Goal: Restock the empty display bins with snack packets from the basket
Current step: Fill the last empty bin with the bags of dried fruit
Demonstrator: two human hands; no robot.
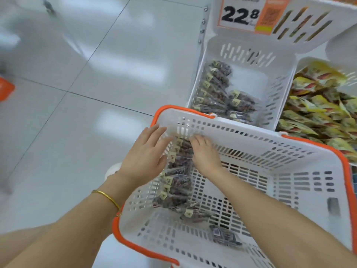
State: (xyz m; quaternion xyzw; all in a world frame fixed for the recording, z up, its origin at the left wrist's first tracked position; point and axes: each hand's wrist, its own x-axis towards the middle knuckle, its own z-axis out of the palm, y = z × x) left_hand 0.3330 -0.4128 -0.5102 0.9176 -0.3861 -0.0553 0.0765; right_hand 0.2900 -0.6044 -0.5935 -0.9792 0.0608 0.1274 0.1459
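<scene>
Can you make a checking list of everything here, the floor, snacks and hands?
Surface: glossy pale floor tiles.
Job's things: basket holds a row of dark snack packets along its left wall; display bin partly filled with similar packets.
Clutter: loose packet apart in the basket.
Hands: left hand flat, fingers straight, at the row's left; right hand on its other side, grip unclear.
Cables: nothing seen.
Surroundings: price tag reading 22.8; yellow packets in the neighbouring bin.

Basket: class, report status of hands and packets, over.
Left hand open beside snack packets in basket. Right hand curled over them. Display bin part filled. Nothing blocking.
</scene>
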